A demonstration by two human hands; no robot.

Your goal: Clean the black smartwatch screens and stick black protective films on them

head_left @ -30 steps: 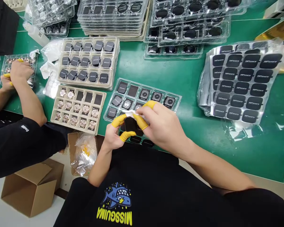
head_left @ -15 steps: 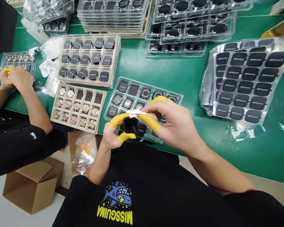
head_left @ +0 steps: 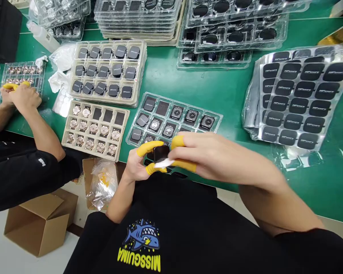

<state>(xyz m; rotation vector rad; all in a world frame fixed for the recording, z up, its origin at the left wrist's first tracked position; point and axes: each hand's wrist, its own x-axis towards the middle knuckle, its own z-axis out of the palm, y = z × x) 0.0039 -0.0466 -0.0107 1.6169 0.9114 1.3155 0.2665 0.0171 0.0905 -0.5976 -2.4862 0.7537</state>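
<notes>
Green, glossy tabletop point(head_left: 214, 85) spans most of the field; clock centre taken at the held watch.

Between two and three: silvery plastic sheets of rounded black squares point(head_left: 293, 102). Toward twelve to one, just beyond the hands: shallow clear plastic tray point(head_left: 218, 122). Along its nine-o'clock edge, lettered black squares point(head_left: 143, 120), judged to be pieces already covered, matching the sheets. Farther round toward one, black square watches point(head_left: 191, 116) lie back-up with no such cover showing; probably work left. Near slots partly hidden by the hands; no full count possible.

Right hand point(head_left: 210, 154), from three: fingers bunched, yellow-sheathed tips pinching the cloth. Left hand point(head_left: 135, 164), from eight: yellow-sheathed thumb and forefinger parted, gripping the watch by opposite edges.

Black, square-faced watch point(head_left: 161, 152) held above the tray's near side, dark face showing. Smallest, a folded white cloth point(head_left: 163, 164) at the watch's six-o'clock edge. Wiping this piece looks under way, unfinished; whether the others were wiped, cannot tell.
</notes>
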